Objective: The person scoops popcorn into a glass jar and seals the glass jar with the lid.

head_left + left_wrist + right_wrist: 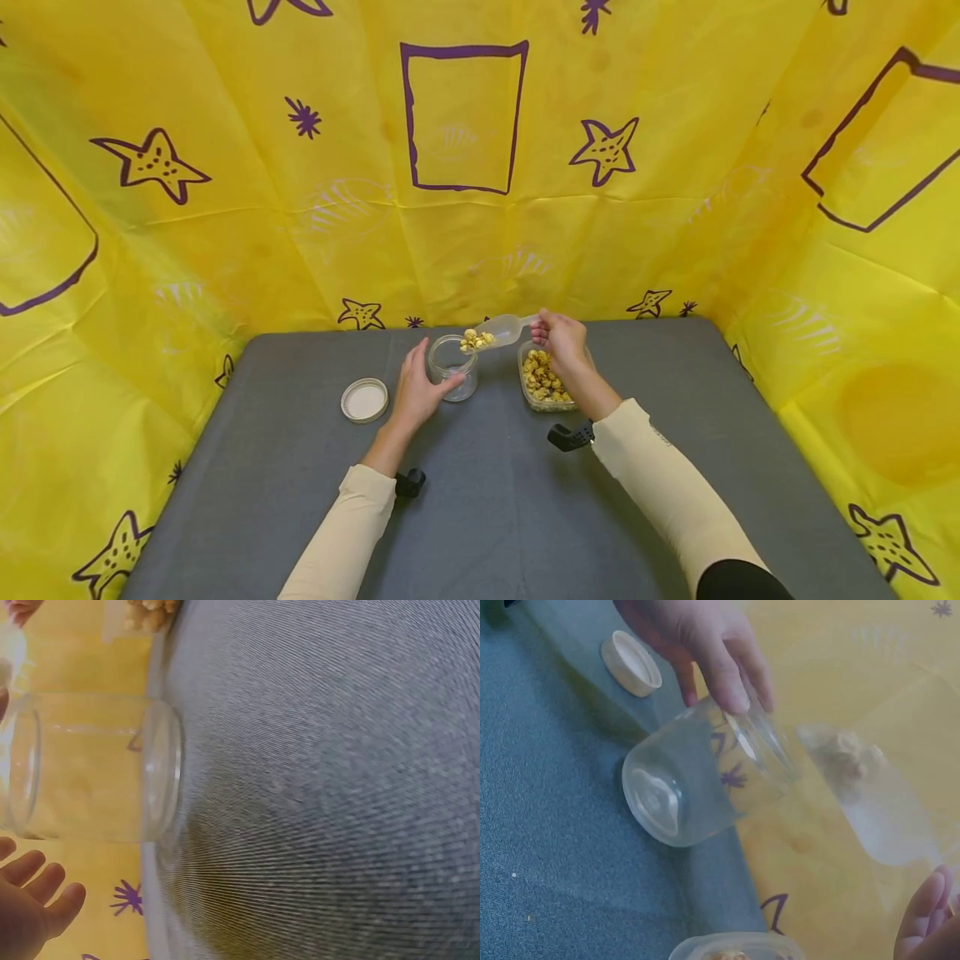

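A clear glass jar [455, 383] stands on the table with no lid on it. My left hand [420, 387] is at its left side, thumb near the rim and the other fingers spread apart, with a gap between them and the glass in the left wrist view. My right hand [562, 340] grips the handle of a translucent plastic scoop [507, 330]. Several pieces of caramel popcorn [476, 340] lie in the scoop's front end, which is over the jar's mouth. Below the right hand sits a clear plastic tub [551, 407] of the same popcorn, partly hidden by the forearm.
A round jar lid [365, 400] with a white inside lies face up left of the jar. The grey table [480, 517] ends at a yellow printed curtain [465, 250] behind and at both sides.
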### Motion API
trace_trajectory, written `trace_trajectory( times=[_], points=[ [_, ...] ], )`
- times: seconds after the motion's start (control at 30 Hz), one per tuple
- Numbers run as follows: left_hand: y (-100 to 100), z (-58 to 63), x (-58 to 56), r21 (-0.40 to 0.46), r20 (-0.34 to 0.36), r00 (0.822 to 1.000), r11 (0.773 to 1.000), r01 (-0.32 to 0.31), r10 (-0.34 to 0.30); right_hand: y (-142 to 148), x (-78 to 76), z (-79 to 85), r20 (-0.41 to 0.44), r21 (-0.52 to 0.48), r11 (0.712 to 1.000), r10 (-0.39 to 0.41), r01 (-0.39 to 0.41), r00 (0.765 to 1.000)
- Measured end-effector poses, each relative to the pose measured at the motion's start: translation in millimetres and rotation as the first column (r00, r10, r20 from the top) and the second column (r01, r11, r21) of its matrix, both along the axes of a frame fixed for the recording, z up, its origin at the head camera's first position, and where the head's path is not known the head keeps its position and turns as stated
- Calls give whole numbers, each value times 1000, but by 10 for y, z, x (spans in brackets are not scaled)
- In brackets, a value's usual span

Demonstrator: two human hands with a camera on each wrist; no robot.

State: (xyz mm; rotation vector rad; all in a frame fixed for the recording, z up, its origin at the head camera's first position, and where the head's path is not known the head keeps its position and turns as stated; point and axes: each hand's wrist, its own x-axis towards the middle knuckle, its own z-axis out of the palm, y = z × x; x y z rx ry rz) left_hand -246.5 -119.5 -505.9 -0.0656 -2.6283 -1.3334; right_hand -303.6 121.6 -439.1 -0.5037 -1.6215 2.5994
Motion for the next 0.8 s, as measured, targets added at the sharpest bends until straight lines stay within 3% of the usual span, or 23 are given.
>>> trace_trajectory(
  times=[0.37, 0.8],
  points=[
    [-17, -133, -65, 66, 72, 997, 998, 21, -25, -63, -12, -52, 22, 38, 999, 1, -2, 1000],
    [-21, -145, -93, 103, 77, 996, 994, 33, -41, -129, -19, 30, -51, 122, 993, 10, -4, 999]
  ],
)
